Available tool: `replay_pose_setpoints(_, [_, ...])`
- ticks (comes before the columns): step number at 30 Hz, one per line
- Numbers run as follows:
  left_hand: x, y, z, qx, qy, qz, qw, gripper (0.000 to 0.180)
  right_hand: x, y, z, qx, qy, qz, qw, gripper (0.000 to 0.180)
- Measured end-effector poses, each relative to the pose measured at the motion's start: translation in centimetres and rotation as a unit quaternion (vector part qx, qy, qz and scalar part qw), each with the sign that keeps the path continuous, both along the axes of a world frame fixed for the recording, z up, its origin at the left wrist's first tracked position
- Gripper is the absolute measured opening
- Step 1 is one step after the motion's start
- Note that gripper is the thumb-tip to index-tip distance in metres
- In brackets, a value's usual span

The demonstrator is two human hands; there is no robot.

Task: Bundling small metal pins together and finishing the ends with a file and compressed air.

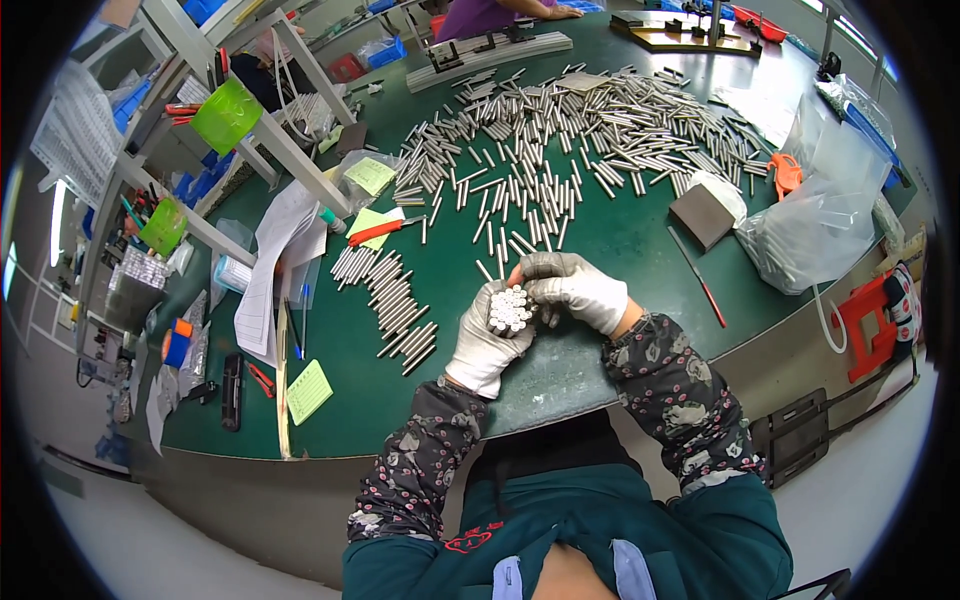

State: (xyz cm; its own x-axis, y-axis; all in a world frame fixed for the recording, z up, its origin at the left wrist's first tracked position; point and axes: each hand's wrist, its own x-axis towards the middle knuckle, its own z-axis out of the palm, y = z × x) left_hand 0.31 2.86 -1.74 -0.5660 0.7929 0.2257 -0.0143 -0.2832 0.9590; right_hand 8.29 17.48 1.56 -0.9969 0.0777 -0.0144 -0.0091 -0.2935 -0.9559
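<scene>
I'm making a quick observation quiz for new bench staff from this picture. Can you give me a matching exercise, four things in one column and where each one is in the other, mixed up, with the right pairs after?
Things
1. bundle of metal rods
2. red-handled tool
3. clear plastic bag
4. neat row of rods

Places
A. on the green table, left of the hands
B. at the table's right edge
C. gripped in the left hand, right hand on top
D. lying loose, right of the hands

Pairs: 1-C, 2-D, 3-B, 4-A
</scene>
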Motion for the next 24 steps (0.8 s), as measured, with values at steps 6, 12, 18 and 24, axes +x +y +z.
replay_pose_setpoints(6, [-0.1,0.0,-0.2,-0.010,-0.014,-0.001,1.000,0.051,-0.2,0.1,-0.2,0.027,-0.008,-0.006,1.000,0.023])
replay_pose_setpoints(12, [-0.2,-0.2,0.4,-0.035,-0.050,-0.017,0.998,0.053,-0.3,0.2,-0.5,0.022,-0.026,-0.014,0.999,0.022])
replay_pose_setpoints(18, [-0.3,-0.2,0.5,-0.083,-0.001,-0.013,0.996,0.047,-0.4,0.2,-0.8,0.015,-0.033,-0.023,0.999,0.020])
replay_pose_setpoints(24, [-0.5,-0.2,0.2,-0.073,-0.038,-0.025,0.996,0.054,-0.3,-0.4,0.0,0.086,-0.024,-0.058,0.994,0.017])
